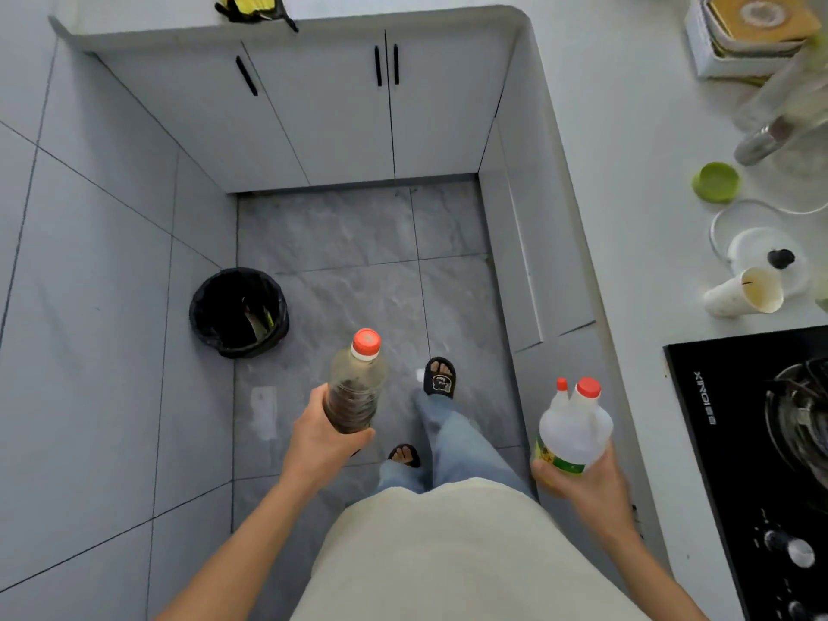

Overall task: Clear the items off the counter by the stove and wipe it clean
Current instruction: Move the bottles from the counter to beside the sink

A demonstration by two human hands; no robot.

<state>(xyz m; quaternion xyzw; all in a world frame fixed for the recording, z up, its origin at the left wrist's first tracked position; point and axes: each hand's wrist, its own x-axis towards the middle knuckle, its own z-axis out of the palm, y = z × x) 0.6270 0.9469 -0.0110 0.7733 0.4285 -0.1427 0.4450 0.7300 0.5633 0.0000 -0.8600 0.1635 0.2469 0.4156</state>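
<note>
My left hand (325, 434) grips the base of a clear bottle (356, 383) with a red cap and dark liquid at the bottom, held over the floor. My right hand (582, 479) holds a white plastic jug (573, 425) with two red caps and a green-yellow label, close to the counter's edge. The white counter (636, 244) runs along the right, beside the black stove (761, 450). On it lie a tipped paper cup (741, 293), a green lid (715, 181), a glass lid with a black knob (761, 248), a lying glass bottle (779, 123) and a box (748, 33).
A black bin (239, 311) with a liner stands on the grey floor by the left wall. White cabinets (340, 109) close the far end, with yellow-black gloves (251, 6) on the counter above them. My feet in black sandals (441, 378) are on the floor between bin and counter.
</note>
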